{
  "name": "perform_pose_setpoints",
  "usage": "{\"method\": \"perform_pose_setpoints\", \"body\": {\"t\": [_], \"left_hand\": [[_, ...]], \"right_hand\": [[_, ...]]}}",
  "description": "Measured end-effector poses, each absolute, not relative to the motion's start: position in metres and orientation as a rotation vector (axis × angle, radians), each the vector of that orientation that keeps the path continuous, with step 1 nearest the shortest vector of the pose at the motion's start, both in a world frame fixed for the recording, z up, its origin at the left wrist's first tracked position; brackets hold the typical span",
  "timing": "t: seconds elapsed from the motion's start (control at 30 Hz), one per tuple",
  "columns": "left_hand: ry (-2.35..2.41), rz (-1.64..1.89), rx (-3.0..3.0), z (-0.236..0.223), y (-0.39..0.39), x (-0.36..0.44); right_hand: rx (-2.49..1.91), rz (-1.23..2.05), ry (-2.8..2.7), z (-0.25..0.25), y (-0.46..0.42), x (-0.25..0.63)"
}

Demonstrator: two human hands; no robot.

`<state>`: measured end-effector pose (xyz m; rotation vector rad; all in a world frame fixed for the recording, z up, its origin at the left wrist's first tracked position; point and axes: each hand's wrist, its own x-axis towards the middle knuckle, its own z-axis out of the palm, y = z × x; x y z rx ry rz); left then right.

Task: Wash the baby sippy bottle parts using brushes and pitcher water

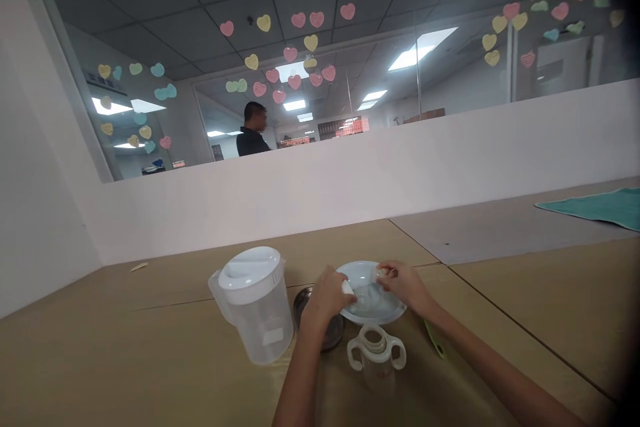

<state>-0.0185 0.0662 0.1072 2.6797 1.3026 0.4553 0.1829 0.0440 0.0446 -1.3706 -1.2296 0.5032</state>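
Pale round bowl point(374, 319), upright on worktop point(170, 360). Small white piece point(347, 287) held over its left side, small translucent piece point(381, 274) held over its right.

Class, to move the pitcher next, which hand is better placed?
Probably the left hand: it is nearer the pitcher, while the right hand is at the right side of the bowl. The left holds a white object, so it might need freeing first.

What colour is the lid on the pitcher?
White; the lid shows best in the head view.
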Motion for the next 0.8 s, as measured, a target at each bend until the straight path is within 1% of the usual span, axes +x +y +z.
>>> {"method": "perform_pose_setpoints", "body": {"t": [0.07,0.17,0.37,0.47,0.5,0.57,0.7,0.73,0.8], "left_hand": [[1.375,0.315,2.707,0.096,0.07,-0.013],[1.421,0.239,2.707,0.084,0.073,-0.006],[1.5,0.166,2.704,0.069,0.072,0.0],[1.468,0.179,2.697,0.08,0.069,-0.005],[1.444,0.215,2.695,0.089,0.066,-0.011],[1.366,0.42,2.636,0.115,0.054,-0.027],[1.429,1.099,2.396,0.174,0.014,-0.079],[1.488,1.199,2.292,0.184,0.006,-0.095],[1.685,1.217,2.058,0.194,-0.001,-0.129]], "right_hand": [[-1.444,0.377,-1.348,0.032,0.042,0.183],[-1.538,0.221,-1.594,0.02,0.041,0.183],[-1.539,0.223,-1.763,0.007,0.035,0.186],[-1.496,0.202,-1.706,-0.001,0.03,0.186],[-1.466,0.18,-1.661,-0.003,0.027,0.187],[-1.417,0.138,-1.557,-0.008,0.02,0.189],[-1.453,0.163,-1.276,-0.016,0.005,0.199],[-1.463,0.19,-1.206,-0.017,0.003,0.201],[-1.453,0.244,-1.097,-0.02,0.001,0.204]]}}
